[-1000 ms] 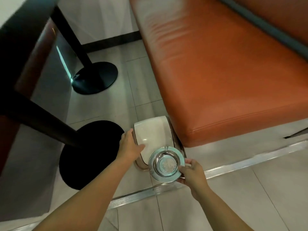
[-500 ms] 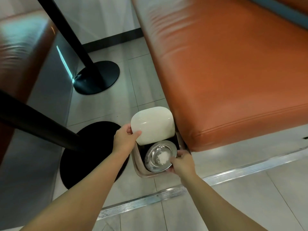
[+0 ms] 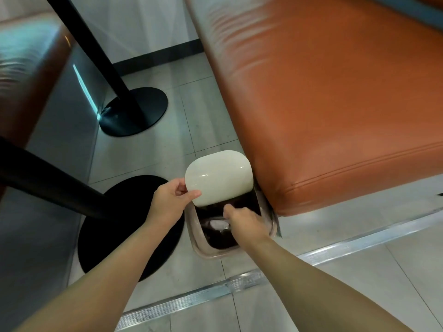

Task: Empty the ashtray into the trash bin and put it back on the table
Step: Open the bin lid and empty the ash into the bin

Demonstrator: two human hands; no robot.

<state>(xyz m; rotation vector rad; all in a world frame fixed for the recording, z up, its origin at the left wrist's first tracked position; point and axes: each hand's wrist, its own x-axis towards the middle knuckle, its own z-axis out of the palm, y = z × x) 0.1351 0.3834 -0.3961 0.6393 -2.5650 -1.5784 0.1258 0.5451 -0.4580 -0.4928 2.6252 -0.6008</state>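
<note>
A small trash bin with a pale rim stands on the floor against the orange bench corner. My left hand grips the near left edge of its cream lid and holds it raised. My right hand is inside the bin's dark opening, turned over, closed on the steel ashtray. Only a bright sliver of the ashtray shows beside the fingers, tipped steeply; the hand hides the remainder.
An orange leather bench fills the right. Two black table pedestals stand left, a round base farther off and a round base right beside the bin. A metal floor strip runs across in front.
The lid went from closed to lifted up. My right hand carried the ashtray from above the bin down into the opening and turned it over.
</note>
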